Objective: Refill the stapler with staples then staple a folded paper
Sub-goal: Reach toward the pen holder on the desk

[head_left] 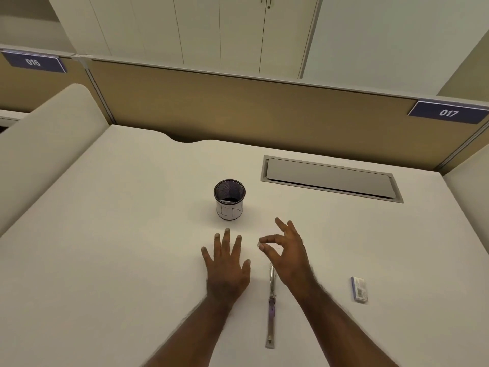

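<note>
We are in the refill step, judging by how things lie. The stapler [271, 305] lies swung open and flat on the white desk [119, 234], a long thin line running near to far, just right of centre and close to us. Our right hand [287, 254] hovers above its far end, thumb and forefinger pinched together on a small pale strip of staples [260, 245], the other fingers fanned up and away. Our left hand [227, 263] rests flat on the desk just left of the stapler, fingers straight and spread, holding nothing.

The small staple box [359, 289] sits well apart to the right. A mesh pen cup [229, 199] stands farther off, beyond the left hand. We see no folded paper anywhere on the desk, so that part of the task has not begun.

Next, we judge, the strip has to come down in line with the open channel, legs downward, and slide in without tilting. The channel is narrow and the strip is small, so the left hand would do well to steady the stapler body while the right lowers it
</note>
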### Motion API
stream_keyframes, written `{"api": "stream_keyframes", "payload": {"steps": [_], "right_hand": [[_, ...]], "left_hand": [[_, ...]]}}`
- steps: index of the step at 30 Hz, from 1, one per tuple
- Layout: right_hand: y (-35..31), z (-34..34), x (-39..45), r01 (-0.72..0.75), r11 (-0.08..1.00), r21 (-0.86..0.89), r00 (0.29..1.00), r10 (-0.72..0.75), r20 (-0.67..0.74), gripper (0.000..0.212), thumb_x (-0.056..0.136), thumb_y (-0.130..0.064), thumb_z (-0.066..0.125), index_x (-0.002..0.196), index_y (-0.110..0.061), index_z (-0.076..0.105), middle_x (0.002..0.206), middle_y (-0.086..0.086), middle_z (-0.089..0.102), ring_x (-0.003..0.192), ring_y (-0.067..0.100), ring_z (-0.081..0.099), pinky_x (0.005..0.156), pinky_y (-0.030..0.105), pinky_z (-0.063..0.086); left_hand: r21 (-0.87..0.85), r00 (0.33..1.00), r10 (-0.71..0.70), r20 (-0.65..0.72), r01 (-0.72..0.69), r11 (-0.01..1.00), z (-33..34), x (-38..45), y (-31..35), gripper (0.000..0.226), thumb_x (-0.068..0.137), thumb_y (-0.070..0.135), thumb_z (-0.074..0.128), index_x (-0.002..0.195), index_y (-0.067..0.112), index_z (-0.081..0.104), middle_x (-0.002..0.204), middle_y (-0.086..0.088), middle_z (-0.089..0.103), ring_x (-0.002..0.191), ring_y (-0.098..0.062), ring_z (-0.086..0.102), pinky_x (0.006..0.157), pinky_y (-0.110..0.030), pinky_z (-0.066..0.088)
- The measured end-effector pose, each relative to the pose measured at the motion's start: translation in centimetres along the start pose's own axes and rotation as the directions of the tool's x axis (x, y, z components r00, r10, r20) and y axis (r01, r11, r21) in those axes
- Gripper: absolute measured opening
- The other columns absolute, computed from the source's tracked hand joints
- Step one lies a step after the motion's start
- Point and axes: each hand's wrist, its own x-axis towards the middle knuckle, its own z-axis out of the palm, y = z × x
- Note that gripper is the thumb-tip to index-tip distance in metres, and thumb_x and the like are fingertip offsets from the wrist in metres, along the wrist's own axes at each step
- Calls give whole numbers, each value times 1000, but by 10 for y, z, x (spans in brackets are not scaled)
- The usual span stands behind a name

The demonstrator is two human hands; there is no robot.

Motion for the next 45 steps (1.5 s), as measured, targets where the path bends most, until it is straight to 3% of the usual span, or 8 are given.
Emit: {"api": "stream_keyframes", "payload": {"steps": [5, 17, 28, 37, 41, 45], "right_hand": [[-28, 20, 44, 27, 1000, 4, 998, -26, -59, 11, 86, -33, 69, 96, -30, 73, 150, -6, 41, 147, 13, 13, 117, 47, 19], [-54, 63, 125, -83, 993, -90, 991, 73, -112, 12, 86, -30, 67, 95, -29, 75, 151, 1, 41, 147, 20, 16, 114, 45, 21], [-54, 79, 145, -139, 972, -188, 990, 132, -45, 15, 85, -33, 69, 97, -28, 75, 151, 2, 40, 145, 22, 19, 113, 48, 24], [-45, 62, 128, -54, 989, -140, 996, 44, -72, 25, 88, -39, 63, 107, -26, 71, 146, -1, 47, 139, 18, 33, 110, 49, 28], [-21, 45, 88, 25, 978, -208, 998, -35, -45, 40, 92, -45, 53, 129, -30, 58, 152, -6, 38, 145, 14, 23, 115, 43, 21], [25, 28, 28, 19, 934, -357, 999, -2, 48, 62, 91, -64, 31, 148, -40, 23, 161, -13, 10, 149, 10, 0, 119, 41, 3]], "left_hand": [[25, 1000, 22, -17, -21, 999, 9, 9, -23, 68, 88, 49, 45, 150, 25, 31, 161, -11, 19, 145, -33, 26, 111, -65, 21], [5, 996, 78, -45, -78, 997, 24, 40, -37, 66, 91, 53, 38, 151, 27, 29, 160, -11, 22, 146, -35, 21, 110, -69, 15], [20, 996, 82, -18, -82, 996, 30, 40, -39, 65, 93, 54, 38, 151, 28, 27, 161, -8, 18, 148, -34, 16, 111, -69, 14], [28, 998, 44, 49, -46, 999, 29, 41, -38, 65, 93, 57, 36, 151, 30, 26, 161, -6, 18, 148, -33, 17, 111, -69, 13], [28, 997, 45, 62, -47, 999, 23, 34, -33, 64, 93, 56, 32, 151, 29, 29, 161, -7, 20, 147, -33, 20, 110, -68, 13], [18, 998, 54, 30, -54, 998, 12, 18, -15, 62, 95, 55, 22, 150, 29, 31, 160, -7, 21, 147, -33, 21, 110, -67, 14]]}}
